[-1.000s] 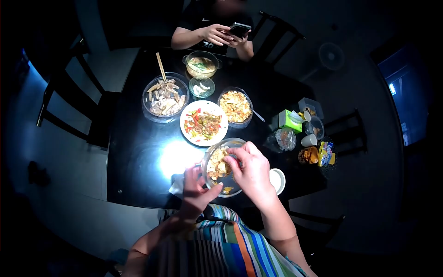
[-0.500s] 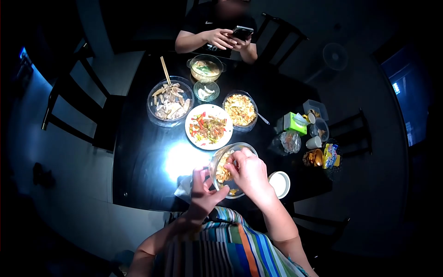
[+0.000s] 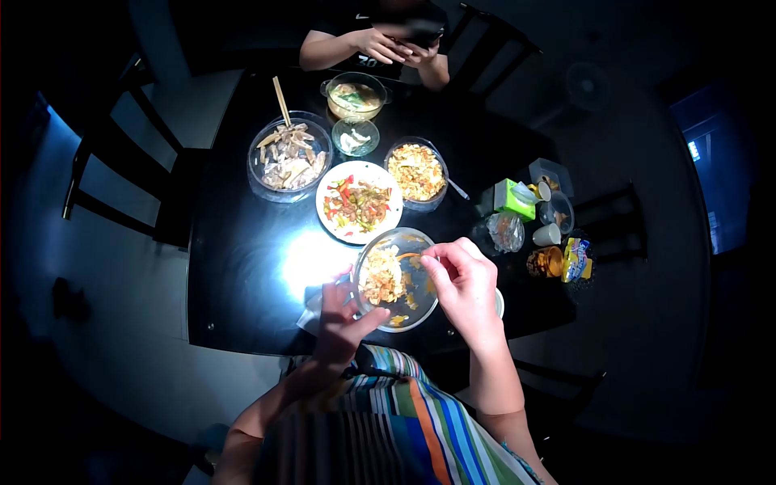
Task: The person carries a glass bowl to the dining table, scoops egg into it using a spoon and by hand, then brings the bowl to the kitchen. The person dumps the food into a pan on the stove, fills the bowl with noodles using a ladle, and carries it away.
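A clear bowl (image 3: 422, 309) with fried rice (image 3: 382, 276) heaped at its left side is in front of me at the near table edge. My left hand (image 3: 339, 327) grips the bowl's left side, the thumb at its near rim. Over the right rim, my right hand (image 3: 465, 283) is closed, finger and thumb pinching a thin orange-brown utensil (image 3: 409, 255) that reaches above the rice; its exact kind is unclear. Scraps of food stick to the bowl's inside. Partly behind my right hand is a white round dish (image 3: 499, 305).
Beyond the bowl are a white plate of stir-fry (image 3: 359, 203), a bowl of fried rice (image 3: 415, 172), a bowl of meat with chopsticks (image 3: 289, 156), a small dish (image 3: 355, 137) and a soup pot (image 3: 356, 96). Tissues (image 3: 515, 200) stand right. A person (image 3: 380, 48) sits opposite.
My right hand has drawn back to the right, out of the bowl, uncovering the thin utensil and more rice. My left hand stays on the bowl. The view has shifted slightly.
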`<state>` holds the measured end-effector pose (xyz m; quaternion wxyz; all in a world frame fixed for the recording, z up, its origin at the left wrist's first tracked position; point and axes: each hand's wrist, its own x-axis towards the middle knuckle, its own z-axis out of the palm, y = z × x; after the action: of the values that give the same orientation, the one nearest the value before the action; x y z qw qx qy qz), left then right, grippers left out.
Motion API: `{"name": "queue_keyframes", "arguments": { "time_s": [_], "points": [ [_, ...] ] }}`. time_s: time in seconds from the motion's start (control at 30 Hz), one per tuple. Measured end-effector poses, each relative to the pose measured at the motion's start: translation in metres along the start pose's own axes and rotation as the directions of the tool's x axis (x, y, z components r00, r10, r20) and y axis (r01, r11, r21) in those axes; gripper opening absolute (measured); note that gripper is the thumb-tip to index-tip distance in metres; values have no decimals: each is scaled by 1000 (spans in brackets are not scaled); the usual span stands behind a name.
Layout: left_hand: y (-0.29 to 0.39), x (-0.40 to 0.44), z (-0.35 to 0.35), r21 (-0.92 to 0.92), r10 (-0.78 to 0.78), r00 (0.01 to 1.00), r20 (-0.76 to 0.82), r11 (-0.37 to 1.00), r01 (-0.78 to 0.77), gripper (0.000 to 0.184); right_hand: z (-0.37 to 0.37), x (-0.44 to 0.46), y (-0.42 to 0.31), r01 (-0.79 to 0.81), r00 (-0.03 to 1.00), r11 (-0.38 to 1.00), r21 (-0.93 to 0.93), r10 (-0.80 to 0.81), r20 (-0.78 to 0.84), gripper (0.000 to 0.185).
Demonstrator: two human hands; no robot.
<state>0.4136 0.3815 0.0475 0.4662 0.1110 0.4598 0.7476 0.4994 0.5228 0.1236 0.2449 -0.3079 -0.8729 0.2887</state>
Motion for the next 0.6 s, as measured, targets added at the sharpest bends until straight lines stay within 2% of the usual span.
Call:
{"name": "queue_keyframes", "arguments": {
  "time_s": [0.1, 0.13, 0.23, 0.37, 0.5, 0.53, 0.6],
  "points": [
    [0, 0, -1, -41, -27, 1000, -11, 999, 26, 73, -1, -6, 2, 39, 997, 982, -187, -27, 70, 7],
    [-4, 1, -1, -19, 19, 1000, -15, 1000, -19, 70, -1, -8, 4, 56, 995, 965, -255, -33, 94, 8],
    [-5, 1, -1, -17, 37, 999, 0, 999, -37, 68, 3, -15, 7, 251, 964, 889, -382, -193, 186, 13],
    [-4, 2, -1, 30, 34, 999, 15, 999, -35, 69, 15, -15, 12, 324, 932, 842, -431, -206, 297, 14],
    [-1, 1, 2, 45, -2, 1000, -10, 999, 3, 70, 21, -13, 18, 375, 917, 804, -462, -249, 311, 12],
    [0, -1, 5, 53, -13, 1000, -27, 999, 14, 71, 20, -13, 18, 398, 907, 779, -485, -256, 334, 23],
    [0, -1, 6, 69, -21, 999, -44, 997, 24, 71, 22, -13, 18, 394, 905, 768, -505, -230, 357, 22]
  ]
}}
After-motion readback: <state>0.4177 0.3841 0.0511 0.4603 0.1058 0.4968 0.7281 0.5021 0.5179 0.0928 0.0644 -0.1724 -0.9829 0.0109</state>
